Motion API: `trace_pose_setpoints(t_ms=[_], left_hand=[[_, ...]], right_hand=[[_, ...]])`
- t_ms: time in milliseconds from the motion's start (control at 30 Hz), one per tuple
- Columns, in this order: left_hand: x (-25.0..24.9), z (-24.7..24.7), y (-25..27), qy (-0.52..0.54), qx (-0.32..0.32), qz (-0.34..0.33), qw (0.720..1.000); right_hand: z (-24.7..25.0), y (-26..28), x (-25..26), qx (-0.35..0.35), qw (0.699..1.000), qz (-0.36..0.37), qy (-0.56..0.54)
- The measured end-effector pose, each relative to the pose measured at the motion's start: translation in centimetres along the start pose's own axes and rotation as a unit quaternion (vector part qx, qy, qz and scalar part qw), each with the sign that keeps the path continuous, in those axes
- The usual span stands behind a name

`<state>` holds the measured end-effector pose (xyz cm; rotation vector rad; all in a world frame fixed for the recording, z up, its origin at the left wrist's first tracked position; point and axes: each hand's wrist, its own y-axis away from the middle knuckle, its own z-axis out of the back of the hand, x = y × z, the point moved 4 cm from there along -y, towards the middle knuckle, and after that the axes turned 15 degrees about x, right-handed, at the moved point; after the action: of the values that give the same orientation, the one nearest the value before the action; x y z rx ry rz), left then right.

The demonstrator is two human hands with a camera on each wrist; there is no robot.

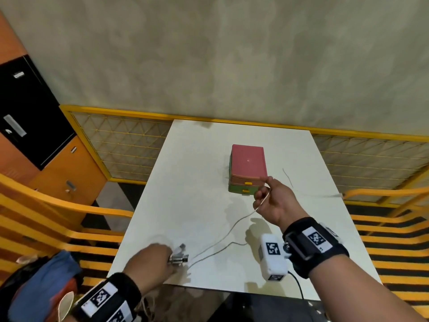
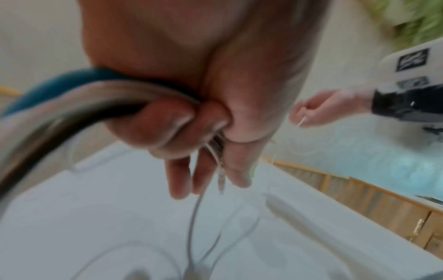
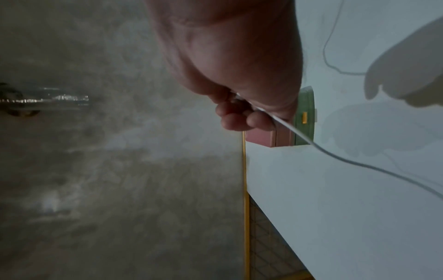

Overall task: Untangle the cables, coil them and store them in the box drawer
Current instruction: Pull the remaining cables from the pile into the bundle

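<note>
A small box (image 1: 248, 163) with a red top and a green lower drawer, both with yellow handles and both pushed in, stands mid-table; it shows behind my fingers as the box (image 3: 304, 117). My right hand (image 1: 267, 194) is raised just in front of it and pinches a white cable (image 1: 234, 225), seen as the cable (image 3: 311, 145) in my right hand (image 3: 244, 113). My left hand (image 1: 162, 256) near the table's front left grips a bunch of cable ends with metal plugs (image 1: 178, 257). In the left wrist view my left hand (image 2: 203, 132) curls round the cables (image 2: 219, 170). Two strands run between my hands.
The white table (image 1: 197, 182) is ringed by a yellow mesh rail (image 1: 120, 145). A thin loose strand (image 1: 287, 177) lies to the right of the box. An orange and black cabinet (image 1: 34, 117) stands at the left, and blue fabric (image 1: 44, 282) lies at the lower left.
</note>
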<state>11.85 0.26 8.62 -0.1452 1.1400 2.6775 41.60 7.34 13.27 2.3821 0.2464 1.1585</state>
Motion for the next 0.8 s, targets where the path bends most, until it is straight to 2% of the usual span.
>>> trace_pose_setpoints(t_ms=[67, 100, 200, 233, 333, 533, 633, 700, 800], left_hand=[[-1.8, 3.1, 1.3, 0.026, -0.092, -0.014, 0.995], [-2.7, 4.3, 1.7, 0.078, -0.120, -0.039, 0.989], [-5.7, 7.0, 2.0, 0.263, -0.142, -0.120, 0.947], [-6.6, 7.4, 1.8, 0.267, -0.151, -0.128, 0.943], [-7.9, 7.6, 0.7, 0.159, -0.146, -0.095, 0.972], [-7.5, 6.5, 0.0, 0.051, -0.071, -0.080, 0.993], [-7.4, 6.7, -0.4, 0.108, -0.071, -0.101, 0.986], [-7.9, 7.1, -0.4, 0.228, -0.075, -0.157, 0.958], [-9.5, 7.7, 0.0, 0.417, -0.085, -0.246, 0.871]], right_hand=[[-0.4, 0.0, -1.1, 0.003, 0.999, 0.003, 0.032], [-0.8, 0.1, -1.7, 0.009, 0.999, 0.002, 0.044], [-1.9, 0.6, -3.7, 0.040, 0.997, -0.014, 0.067], [-2.3, 0.8, -4.3, 0.052, 0.996, -0.021, 0.074], [-3.3, 1.3, -5.1, 0.082, 0.992, -0.030, 0.094], [-2.2, 1.2, -3.2, 0.051, 0.995, 0.001, 0.090], [-2.1, 1.2, -3.1, 0.053, 0.996, -0.002, 0.076], [-2.7, 1.4, -3.5, 0.069, 0.995, -0.007, 0.077], [-3.7, 1.6, -4.4, 0.103, 0.992, -0.014, 0.066]])
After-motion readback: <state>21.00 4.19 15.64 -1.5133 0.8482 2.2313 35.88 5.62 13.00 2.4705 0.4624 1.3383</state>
